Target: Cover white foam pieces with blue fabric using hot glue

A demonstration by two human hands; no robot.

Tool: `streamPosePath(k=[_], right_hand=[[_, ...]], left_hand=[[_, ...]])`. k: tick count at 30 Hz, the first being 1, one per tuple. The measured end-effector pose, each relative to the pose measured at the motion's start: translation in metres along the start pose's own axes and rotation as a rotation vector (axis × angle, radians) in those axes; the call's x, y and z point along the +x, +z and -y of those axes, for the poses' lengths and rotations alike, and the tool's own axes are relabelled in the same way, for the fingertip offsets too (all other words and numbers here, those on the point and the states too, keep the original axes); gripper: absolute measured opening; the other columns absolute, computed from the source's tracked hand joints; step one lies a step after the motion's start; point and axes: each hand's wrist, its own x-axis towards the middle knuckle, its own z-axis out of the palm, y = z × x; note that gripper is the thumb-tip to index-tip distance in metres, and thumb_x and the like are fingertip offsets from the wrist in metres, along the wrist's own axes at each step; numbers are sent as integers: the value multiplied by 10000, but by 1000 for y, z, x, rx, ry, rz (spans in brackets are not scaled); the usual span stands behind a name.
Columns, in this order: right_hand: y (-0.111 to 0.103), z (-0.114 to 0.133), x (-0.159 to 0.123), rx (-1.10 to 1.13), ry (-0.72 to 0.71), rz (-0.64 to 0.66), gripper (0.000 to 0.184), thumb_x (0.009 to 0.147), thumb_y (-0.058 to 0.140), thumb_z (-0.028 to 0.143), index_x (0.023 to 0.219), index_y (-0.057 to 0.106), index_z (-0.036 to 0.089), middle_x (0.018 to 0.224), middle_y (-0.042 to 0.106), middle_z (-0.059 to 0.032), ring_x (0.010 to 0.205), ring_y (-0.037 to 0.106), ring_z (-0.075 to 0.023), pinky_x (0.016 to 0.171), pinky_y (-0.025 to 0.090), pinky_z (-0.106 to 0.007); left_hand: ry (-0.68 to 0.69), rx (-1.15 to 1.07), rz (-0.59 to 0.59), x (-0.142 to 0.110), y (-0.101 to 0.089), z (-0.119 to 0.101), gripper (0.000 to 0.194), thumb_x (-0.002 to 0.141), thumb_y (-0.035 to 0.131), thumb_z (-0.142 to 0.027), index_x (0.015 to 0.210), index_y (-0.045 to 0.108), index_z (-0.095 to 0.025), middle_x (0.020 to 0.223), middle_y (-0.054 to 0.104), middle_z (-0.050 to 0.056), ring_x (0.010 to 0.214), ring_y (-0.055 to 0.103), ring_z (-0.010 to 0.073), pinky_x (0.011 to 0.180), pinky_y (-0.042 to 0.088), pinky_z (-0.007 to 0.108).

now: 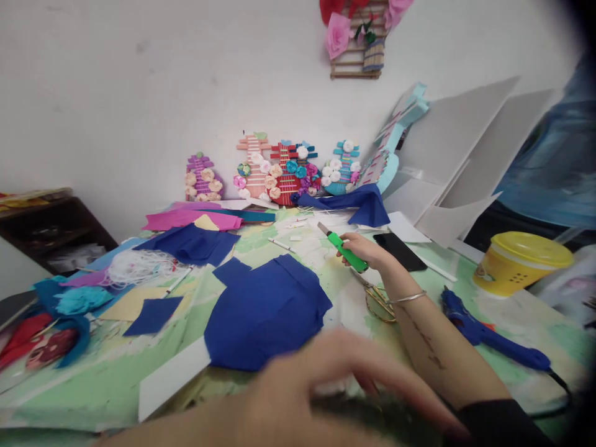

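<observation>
My right hand [367,248] is wrapped round a green utility knife [351,254], its blade pointing up and left above the table. Close to the camera, my left hand [321,379] is blurred, with its fingers apart and nothing visible in them. Just beyond it lies a rounded dark blue pipa-shaped piece [270,316] with a short neck at its upper left. A white board strip [174,379] sticks out from its lower left side. Gold-handled scissors [379,303] rest beside my right forearm, and a black phone [400,251] lies behind my right wrist.
On the right are a blue glue gun [493,338] with a cord and a yellow-lidded tub [516,267]. Blue sheets [190,242], white string [139,268] and a small blue square [153,315] lie left. Flower-decorated instrument models [284,174] and white boards [460,136] stand at the back.
</observation>
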Motion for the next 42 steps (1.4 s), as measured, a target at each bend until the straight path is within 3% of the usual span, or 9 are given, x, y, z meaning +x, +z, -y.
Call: streamPosePath(k=[3, 6, 8, 13, 21, 31, 36, 38, 42], right_hand=[[3, 12, -29, 30, -38, -31, 306, 811, 524, 202, 1112, 498, 153, 819, 640, -46, 498, 578, -96, 449, 465, -207], [13, 18, -79, -4, -127, -23, 579, 735, 655, 286, 1266, 440, 201, 893, 642, -42, 456, 557, -96, 378, 417, -208], [27, 17, -119, -85, -176, -20, 588, 775, 600, 289, 1331, 413, 241, 961, 654, -48, 440, 560, -98, 390, 430, -229], [75, -4, -191, -303, -385, 63, 489, 800, 534, 177, 1286, 485, 207, 1098, 652, -88, 982, 613, -220, 827, 470, -332], [88, -19, -204, -388, -169, -34, 335, 822, 465, 157, 1157, 490, 156, 876, 641, -83, 825, 595, -220, 696, 407, -308], [84, -25, -208, -152, -107, -2, 233, 848, 434, 207, 1057, 532, 184, 736, 597, -14, 534, 552, -122, 509, 393, -227], [83, -32, -209, 100, -6, 86, 322, 889, 367, 281, 1153, 522, 183, 890, 647, -55, 525, 592, -131, 463, 449, -243], [83, -33, -212, -8, -85, 2, 380, 873, 408, 266, 1233, 507, 198, 1026, 646, -77, 728, 643, -174, 645, 511, -303], [89, -31, -222, -316, -203, -92, 466, 852, 426, 199, 1316, 472, 169, 1157, 592, -130, 1094, 550, -259, 945, 414, -435]], left_hand=[[-50, 80, -326, 10, -34, -21, 290, 844, 471, -98, 915, 679, -288, 973, 659, 2, 884, 625, 155, 791, 516, 281], [-245, 203, -559, 3, -54, 13, 206, 811, 485, -114, 738, 656, -204, 823, 662, 13, 805, 625, 154, 766, 496, 294], [-322, 282, -597, -8, -57, 43, 191, 803, 471, -146, 728, 641, -188, 827, 660, 19, 826, 621, 163, 791, 487, 307], [-415, 490, -326, -34, -40, 76, 230, 816, 446, -201, 909, 655, -178, 976, 675, 60, 933, 611, 210, 862, 484, 375], [-401, 677, -10, -57, -5, 90, 452, 927, 402, -386, 1355, 435, -245, 1426, 430, 68, 1340, 326, 291, 1053, 332, 514], [-405, 646, 216, -41, -25, 85, 447, 924, 403, -362, 1345, 460, -223, 1385, 465, 115, 1264, 438, 280, 1027, 387, 461], [-349, 595, 213, -25, -32, 85, 403, 884, 482, -330, 1263, 542, -210, 1316, 533, 106, 1196, 506, 255, 1022, 409, 413], [-321, 559, 171, -20, -31, 86, 364, 882, 471, -285, 1224, 570, -205, 1270, 572, 95, 1171, 527, 237, 1017, 419, 397], [-278, 518, 41, -10, -27, 86, 347, 895, 378, -192, 1150, 613, -184, 1178, 630, 93, 1110, 569, 212, 997, 440, 395]])
